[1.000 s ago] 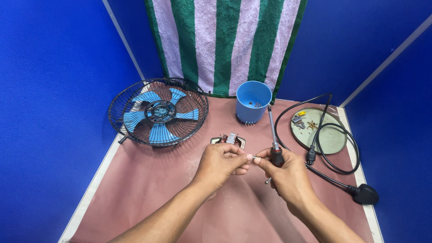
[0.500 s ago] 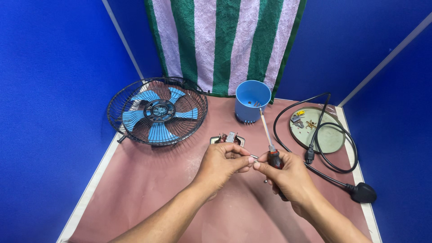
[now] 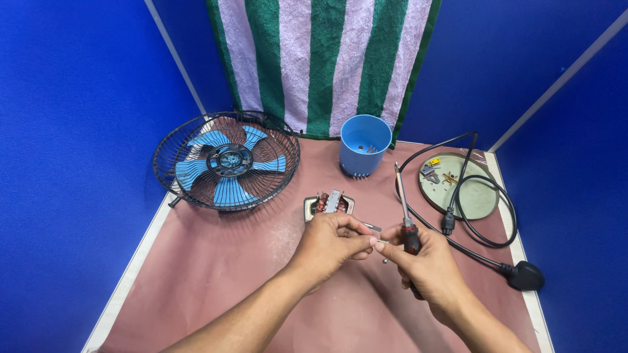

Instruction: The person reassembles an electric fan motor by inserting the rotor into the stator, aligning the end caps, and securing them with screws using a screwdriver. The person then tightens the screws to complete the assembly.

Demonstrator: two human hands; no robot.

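My right hand (image 3: 425, 261) grips a screwdriver (image 3: 403, 202) by its red and black handle, the metal shaft pointing up and away. My left hand (image 3: 330, 242) meets it at the fingertips, and between thumbs and forefingers both pinch a small metal part, too small to identify. Just beyond my left hand lies a small motor (image 3: 329, 203) with copper windings in a metal frame.
A blue-bladed fan in a black wire guard (image 3: 226, 160) lies at the back left. A blue plastic cup (image 3: 364, 145) stands at the back centre. A round plate (image 3: 458, 186) with small parts and a black power cord with plug (image 3: 523, 274) lie on the right. Striped towel behind.
The screwdriver shaft has swung slightly and the hands have stayed together at the fingertips; the view has shifted a little.
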